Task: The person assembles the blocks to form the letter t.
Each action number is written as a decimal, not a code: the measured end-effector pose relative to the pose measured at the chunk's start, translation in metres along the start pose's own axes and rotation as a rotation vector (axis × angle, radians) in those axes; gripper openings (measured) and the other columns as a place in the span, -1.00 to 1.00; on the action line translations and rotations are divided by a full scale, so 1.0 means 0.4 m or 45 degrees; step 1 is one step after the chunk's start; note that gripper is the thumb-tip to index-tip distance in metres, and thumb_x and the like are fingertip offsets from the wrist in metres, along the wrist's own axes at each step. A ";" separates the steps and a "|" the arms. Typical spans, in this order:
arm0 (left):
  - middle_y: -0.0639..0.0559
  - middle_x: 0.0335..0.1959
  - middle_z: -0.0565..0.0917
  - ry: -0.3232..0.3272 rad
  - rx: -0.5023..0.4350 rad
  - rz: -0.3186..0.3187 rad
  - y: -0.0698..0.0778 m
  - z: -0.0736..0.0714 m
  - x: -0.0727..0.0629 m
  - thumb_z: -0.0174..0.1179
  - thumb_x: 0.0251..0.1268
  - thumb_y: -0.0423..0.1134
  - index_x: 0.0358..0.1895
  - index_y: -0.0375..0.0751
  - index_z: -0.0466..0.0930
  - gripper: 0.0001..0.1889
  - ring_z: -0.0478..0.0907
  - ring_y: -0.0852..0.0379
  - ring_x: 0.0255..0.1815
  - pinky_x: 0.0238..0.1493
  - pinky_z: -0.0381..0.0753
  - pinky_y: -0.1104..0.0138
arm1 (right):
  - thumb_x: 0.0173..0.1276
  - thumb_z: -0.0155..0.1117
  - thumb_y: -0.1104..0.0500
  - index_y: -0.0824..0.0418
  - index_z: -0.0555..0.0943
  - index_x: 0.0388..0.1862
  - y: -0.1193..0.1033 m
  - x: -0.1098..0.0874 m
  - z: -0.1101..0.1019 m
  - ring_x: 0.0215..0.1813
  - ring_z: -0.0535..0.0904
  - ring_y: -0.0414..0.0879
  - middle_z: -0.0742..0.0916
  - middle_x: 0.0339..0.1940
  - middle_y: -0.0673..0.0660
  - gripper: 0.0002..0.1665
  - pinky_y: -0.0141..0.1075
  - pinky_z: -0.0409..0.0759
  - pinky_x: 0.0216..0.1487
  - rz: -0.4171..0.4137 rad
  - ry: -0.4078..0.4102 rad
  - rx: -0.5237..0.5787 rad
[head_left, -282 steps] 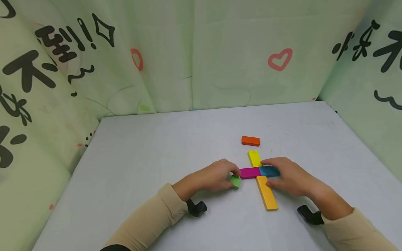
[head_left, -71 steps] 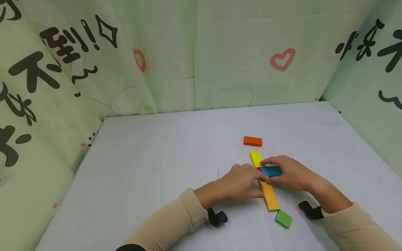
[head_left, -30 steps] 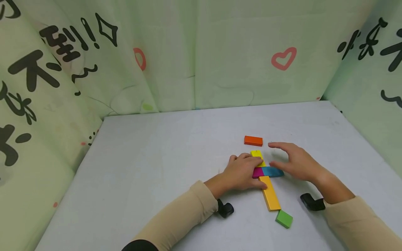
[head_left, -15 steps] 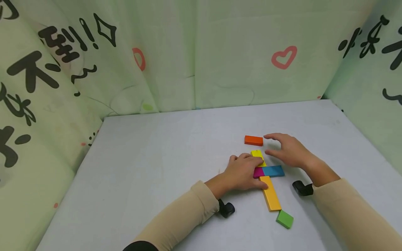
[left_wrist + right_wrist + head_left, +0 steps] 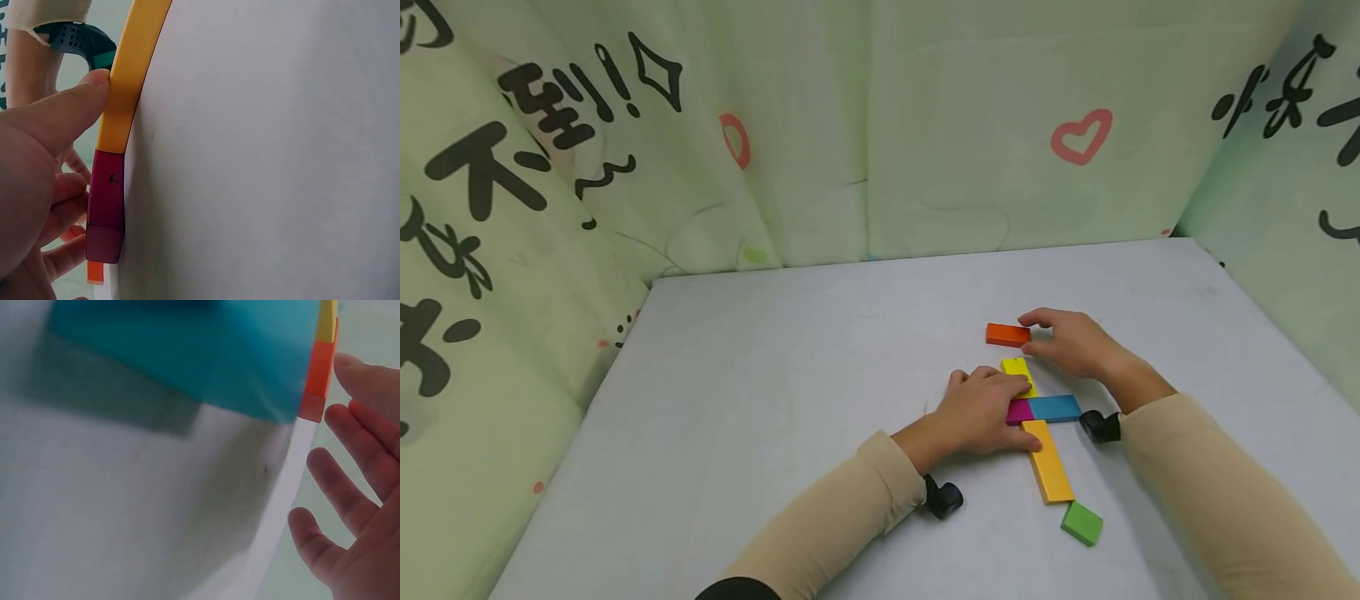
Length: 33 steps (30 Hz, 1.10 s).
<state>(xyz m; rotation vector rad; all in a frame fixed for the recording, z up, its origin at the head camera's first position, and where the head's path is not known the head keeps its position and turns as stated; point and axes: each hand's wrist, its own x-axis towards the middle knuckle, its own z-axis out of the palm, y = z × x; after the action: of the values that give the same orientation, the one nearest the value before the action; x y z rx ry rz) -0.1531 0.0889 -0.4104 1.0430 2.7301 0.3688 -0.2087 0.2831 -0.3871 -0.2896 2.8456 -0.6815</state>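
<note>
On the table lies a cross of flat coloured blocks: a yellow block [image 5: 1014, 366] at the far end, a magenta block [image 5: 1017, 411] and a blue block [image 5: 1056, 408] side by side across, and an amber block [image 5: 1049, 467] nearer. My left hand [image 5: 973, 414] rests over the cross's left side, fingers on the yellow block, thumb [image 5: 87, 94] on the amber one. Beyond the cross is an orange block [image 5: 1006, 335]. Its right end lies between the spread thumb and forefinger of my right hand [image 5: 1071, 343], whose other fingers [image 5: 340, 487] extend loosely.
A green block [image 5: 1082, 523] touches or nearly meets the amber block's near end. Black wrist cameras [image 5: 1101, 427] stick out under both wrists. The white table [image 5: 790, 375] ends at a pale green curtain [image 5: 955, 167] behind and at the sides.
The green block went from my left hand to the amber block's near end. My left hand shifted right over the cross; my right hand left the blue block and moved up to the orange block.
</note>
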 end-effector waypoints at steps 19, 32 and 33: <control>0.31 0.31 0.49 -0.034 0.025 -0.015 0.009 -0.010 -0.001 0.27 0.14 0.39 0.40 0.18 0.43 -0.23 0.29 0.21 0.33 0.07 0.28 0.24 | 0.42 0.24 0.22 0.36 0.55 0.18 0.034 -0.003 -0.016 0.22 0.40 0.39 0.58 0.18 0.46 -0.60 0.28 0.35 0.24 0.034 0.001 -0.024; 0.31 0.33 0.48 -0.042 0.038 -0.035 0.012 -0.010 0.002 0.28 0.13 0.39 0.41 0.20 0.42 -0.22 0.28 0.21 0.34 0.09 0.29 0.22 | 0.38 0.29 0.22 0.40 0.50 0.23 0.031 -0.006 -0.024 0.21 0.40 0.40 0.55 0.20 0.49 -0.51 0.25 0.41 0.20 0.051 -0.024 -0.010; 0.31 0.33 0.48 -0.041 0.042 -0.035 0.012 -0.010 0.002 0.28 0.13 0.39 0.41 0.20 0.42 -0.22 0.28 0.21 0.34 0.09 0.29 0.22 | 0.38 0.30 0.20 0.40 0.50 0.22 0.028 -0.003 -0.022 0.21 0.41 0.39 0.56 0.19 0.48 -0.51 0.24 0.42 0.20 0.039 -0.019 -0.009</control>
<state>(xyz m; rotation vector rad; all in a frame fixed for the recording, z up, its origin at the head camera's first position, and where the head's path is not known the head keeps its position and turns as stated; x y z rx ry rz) -0.1517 0.0924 -0.4052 1.0100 2.7275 0.3009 -0.2113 0.2968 -0.3846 -0.2503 2.8329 -0.6605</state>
